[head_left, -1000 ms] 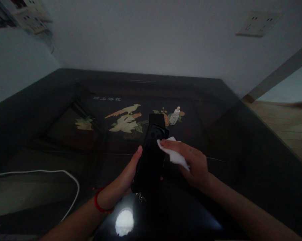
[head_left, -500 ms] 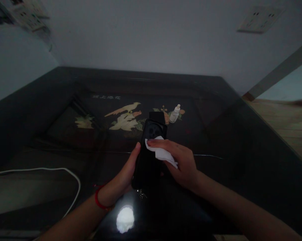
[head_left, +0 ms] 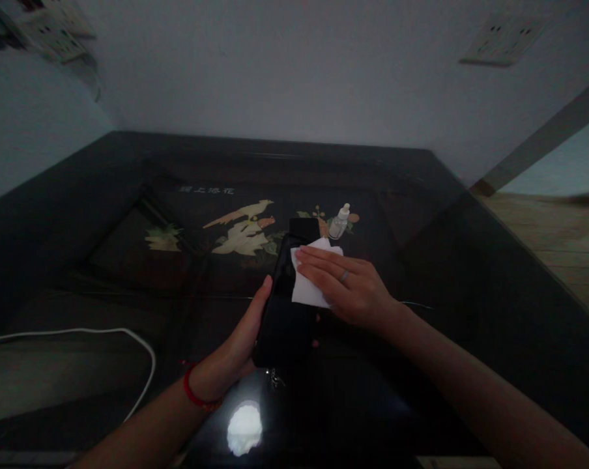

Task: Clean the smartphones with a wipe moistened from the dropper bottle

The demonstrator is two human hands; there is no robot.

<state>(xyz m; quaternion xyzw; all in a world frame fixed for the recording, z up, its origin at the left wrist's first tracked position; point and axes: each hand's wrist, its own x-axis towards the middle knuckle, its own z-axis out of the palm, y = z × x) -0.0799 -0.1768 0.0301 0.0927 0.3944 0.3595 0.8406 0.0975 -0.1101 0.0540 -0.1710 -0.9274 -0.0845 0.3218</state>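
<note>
A black smartphone (head_left: 285, 329) lies tilted in my left hand (head_left: 248, 332), whose thumb runs along the left edge while fingertips show at the right edge. A small silvery charm (head_left: 275, 378) dangles from the phone's lower end. My right hand (head_left: 350, 286) presses a folded white tissue (head_left: 307, 290) onto the upper part of the phone, covering the camera area. A ring sits on one of its fingers. Behind the phone's top end lies a flat black object (head_left: 304, 227), its kind unclear in the dim light.
A small dropper bottle (head_left: 339, 221) with a white top stands behind my right hand. The glossy dark table (head_left: 397, 189) bears bird and flower pictures. A white cable (head_left: 79, 330) curves at the left. Wall sockets (head_left: 504, 40) are at the back.
My right hand has moved the tissue slightly up and right, over the phone's camera area, and the tissue now lies flatter and more spread. The left hand still holds the phone in nearly the same place.
</note>
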